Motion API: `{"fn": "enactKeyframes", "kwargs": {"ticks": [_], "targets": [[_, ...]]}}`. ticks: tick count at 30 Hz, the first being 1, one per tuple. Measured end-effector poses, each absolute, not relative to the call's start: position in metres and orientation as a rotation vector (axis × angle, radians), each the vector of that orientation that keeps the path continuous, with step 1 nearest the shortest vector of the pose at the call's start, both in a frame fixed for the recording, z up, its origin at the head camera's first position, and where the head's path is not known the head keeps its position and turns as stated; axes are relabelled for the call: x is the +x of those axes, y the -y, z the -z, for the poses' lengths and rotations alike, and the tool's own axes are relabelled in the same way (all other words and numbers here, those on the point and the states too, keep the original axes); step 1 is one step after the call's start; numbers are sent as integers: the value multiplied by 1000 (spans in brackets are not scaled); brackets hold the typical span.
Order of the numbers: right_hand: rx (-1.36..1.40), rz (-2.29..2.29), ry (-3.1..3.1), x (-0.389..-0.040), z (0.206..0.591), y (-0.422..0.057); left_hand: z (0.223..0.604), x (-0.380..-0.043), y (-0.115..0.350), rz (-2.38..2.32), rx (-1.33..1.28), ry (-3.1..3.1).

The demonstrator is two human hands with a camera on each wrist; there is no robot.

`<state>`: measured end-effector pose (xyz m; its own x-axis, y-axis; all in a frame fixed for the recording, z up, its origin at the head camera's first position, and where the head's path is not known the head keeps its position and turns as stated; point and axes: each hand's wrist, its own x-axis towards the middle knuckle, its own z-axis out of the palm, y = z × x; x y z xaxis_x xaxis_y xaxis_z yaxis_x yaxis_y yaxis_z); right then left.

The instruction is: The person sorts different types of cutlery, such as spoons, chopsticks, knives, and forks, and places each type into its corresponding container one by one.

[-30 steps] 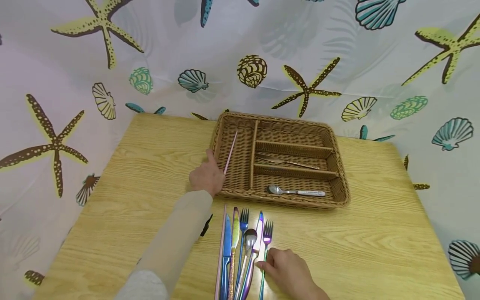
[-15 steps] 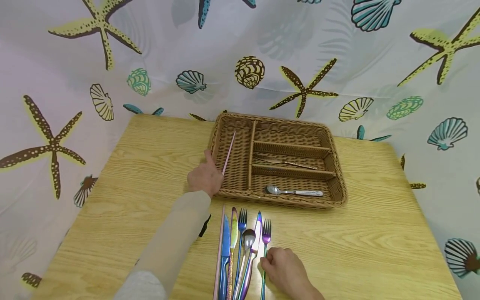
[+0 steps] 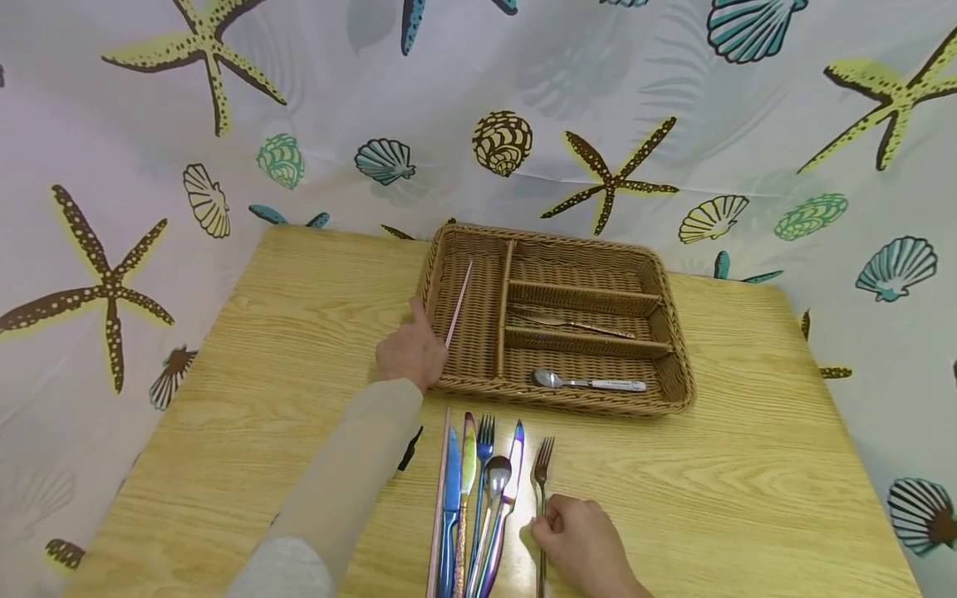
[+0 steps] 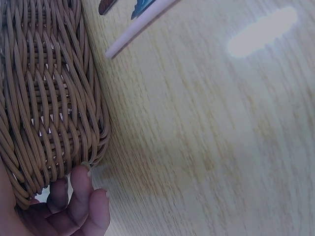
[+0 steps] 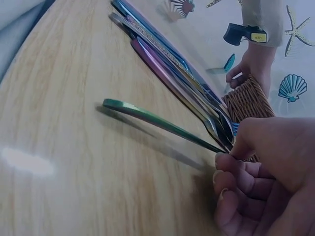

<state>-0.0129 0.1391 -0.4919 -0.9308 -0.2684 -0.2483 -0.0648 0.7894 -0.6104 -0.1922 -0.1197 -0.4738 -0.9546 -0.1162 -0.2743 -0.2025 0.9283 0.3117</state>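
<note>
My left hand (image 3: pixel 411 353) grips the front-left corner of a brown wicker cutlery tray (image 3: pixel 568 400), its fingers curled against the outside wall in the left wrist view. My right hand (image 3: pixel 583 536) pinches a fork (image 3: pixel 543 465) by its handle between thumb and index finger. In the right wrist view, the fork's green handle (image 5: pixel 157 122) is lifted off the table, with a shadow beneath. Just left of it lies a row of cutlery: a rainbow knife (image 3: pixel 516 465), a spoon (image 3: pixel 497 475), a blue fork (image 3: pixel 485 440), a gold knife (image 3: pixel 468 457), a blue knife (image 3: pixel 452 482) and a pink chopstick (image 3: pixel 439 507).
Inside the tray, another pink chopstick (image 3: pixel 459 303) lies in the long left compartment. A knife (image 3: pixel 571 324) is in the middle right compartment and a white-handled spoon (image 3: pixel 591 384) in the front one. A shell-print cloth (image 3: pixel 449 83) hangs behind the wooden table (image 3: pixel 299 307).
The fork in my right hand has shifted slightly right, away from the row, and turned; its purple shine has gone dark. My left hand stays on the tray.
</note>
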Motion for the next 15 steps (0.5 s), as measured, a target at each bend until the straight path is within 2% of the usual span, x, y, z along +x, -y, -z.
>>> {"fn": "enactKeyframes", "kwargs": {"ticks": [15], "targets": [[-256, 945, -2573, -26, 473, -158, 474, -192, 124, -472, -222, -2856]]}}
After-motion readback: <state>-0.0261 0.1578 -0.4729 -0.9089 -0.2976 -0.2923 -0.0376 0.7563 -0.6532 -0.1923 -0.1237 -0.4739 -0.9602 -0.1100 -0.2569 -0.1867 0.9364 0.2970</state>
